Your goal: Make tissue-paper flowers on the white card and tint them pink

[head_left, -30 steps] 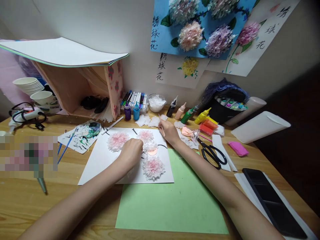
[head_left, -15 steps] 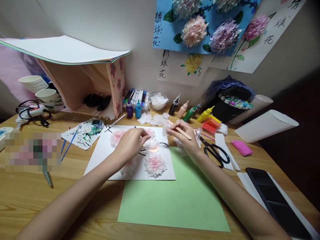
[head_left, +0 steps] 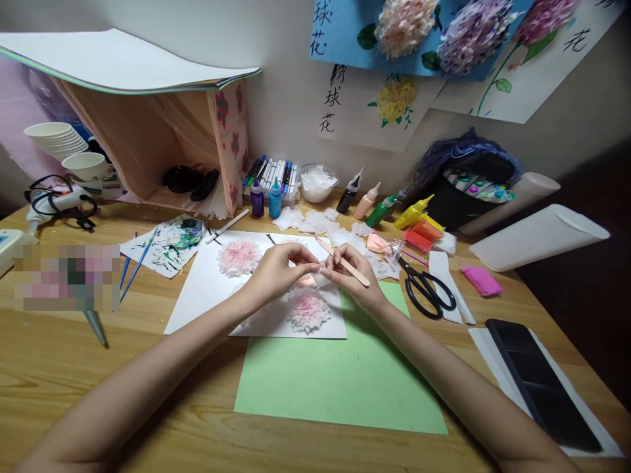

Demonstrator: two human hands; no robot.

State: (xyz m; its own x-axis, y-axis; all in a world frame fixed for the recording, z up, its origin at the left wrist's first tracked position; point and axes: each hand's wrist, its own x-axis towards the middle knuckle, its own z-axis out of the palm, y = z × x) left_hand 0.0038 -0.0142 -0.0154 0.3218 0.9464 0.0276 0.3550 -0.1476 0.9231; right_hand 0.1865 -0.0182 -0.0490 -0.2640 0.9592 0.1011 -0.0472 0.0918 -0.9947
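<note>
Behind the white rectangular sheet of paper (head_left: 197,302), which is the landmark here, a clear round glass bowl (head_left: 315,199) holds a heap of white paper scraps (head_left: 319,179), and just left of that bowl a clear plastic box (head_left: 292,199) is filled with a row of slim blue, white and green markers (head_left: 276,174). Behind and to the right of the sheet, a black round holder (head_left: 466,209) contains pens with pale and coloured ends (head_left: 482,186); behind and to its left, a pink open-fronted box with a flower-patterned side (head_left: 231,151) has black objects inside, too dark to identify. Fluffy pink-and-white paper flowers (head_left: 309,311) lie on the sheet, some partly hidden by the left hand (head_left: 280,268). Above the sheet's right part, that hand's thumb and forefinger are pressed together at a small, thin white paper piece (head_left: 322,277), its other fingers loosely curled. The right hand (head_left: 361,277), over the sheet's right edge, meets it there, thumb and fingertips pinching the same piece, while a flat pale wooden craft stick (head_left: 352,268) lies slanted across its bent fingers; the exact grip on the piece is partly hidden
</note>
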